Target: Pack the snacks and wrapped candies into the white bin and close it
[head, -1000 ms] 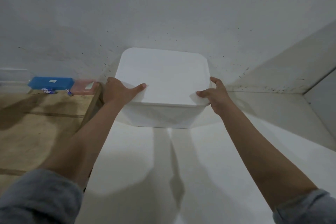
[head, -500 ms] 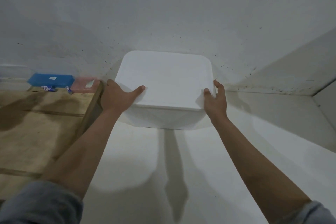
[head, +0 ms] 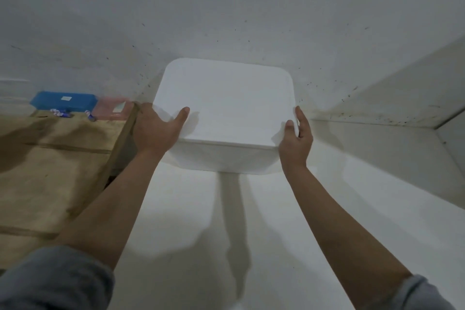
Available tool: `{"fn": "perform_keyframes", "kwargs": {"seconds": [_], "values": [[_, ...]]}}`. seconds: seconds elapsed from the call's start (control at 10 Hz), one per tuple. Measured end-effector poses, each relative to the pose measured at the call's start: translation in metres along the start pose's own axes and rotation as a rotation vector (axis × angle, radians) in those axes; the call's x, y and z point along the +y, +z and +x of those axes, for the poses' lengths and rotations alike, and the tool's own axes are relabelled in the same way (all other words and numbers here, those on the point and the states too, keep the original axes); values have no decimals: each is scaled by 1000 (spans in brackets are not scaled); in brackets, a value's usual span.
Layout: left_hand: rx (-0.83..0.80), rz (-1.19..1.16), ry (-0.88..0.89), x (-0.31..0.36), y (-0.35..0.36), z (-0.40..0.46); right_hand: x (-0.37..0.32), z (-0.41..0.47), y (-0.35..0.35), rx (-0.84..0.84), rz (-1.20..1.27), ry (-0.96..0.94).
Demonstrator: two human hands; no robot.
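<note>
White bin point(head: 221, 156) is sitting at the far edge of the white surface point(head: 339, 221), its back close against the wall point(head: 226, 7), with its lid point(head: 226, 103) already lying across the top.

The left hand point(head: 154, 131) is cupping the lid's near-left corner: the thumb is stretching across the lid's top while the fingers are wrapping out of sight down the left side, so the hand is clamping on the lid edge. The right hand point(head: 295, 138) is pressing flat against the lid's right edge near the front corner, the thumb tip resting on the rim and the fingers lying along the side; it is bracing rather than gripping closed.

No snacks or candies are showing, so the packing seems finished and the step in hand looks like seating the lid. To do it well, both hands should be pushing down evenly at opposite corners, then working toward the back corners, since a lid pressed on one side only tends to lift on the other. Along the front the lid is looking level above the bin wall.

Beyond the left hand, a wooden board point(head: 50, 163) is lying beside the white surface, with a blue box point(head: 63, 103) and a pink box point(head: 113, 111) at its far edge.
</note>
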State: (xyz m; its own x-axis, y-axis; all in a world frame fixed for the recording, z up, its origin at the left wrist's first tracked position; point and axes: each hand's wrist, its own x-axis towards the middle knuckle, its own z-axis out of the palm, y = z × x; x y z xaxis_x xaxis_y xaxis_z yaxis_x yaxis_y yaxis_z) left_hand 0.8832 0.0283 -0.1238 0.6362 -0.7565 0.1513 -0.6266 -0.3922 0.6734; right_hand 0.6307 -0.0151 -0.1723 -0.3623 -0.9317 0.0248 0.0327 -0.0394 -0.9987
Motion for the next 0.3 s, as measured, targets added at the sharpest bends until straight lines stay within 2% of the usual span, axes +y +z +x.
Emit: {"fn": "perform_keyframes", "kwargs": {"seconds": [0.1,0.2,0.3], "values": [[-57,46,-7,-1,-4,-5,-5,-2,-2,-10,-64,-4],[-237,286,-33,15,-20,5,-19,-3,-4,-99,-210,70],[-346,390,-42,22,-28,0,-35,3,-21,-114,-298,151]]}}
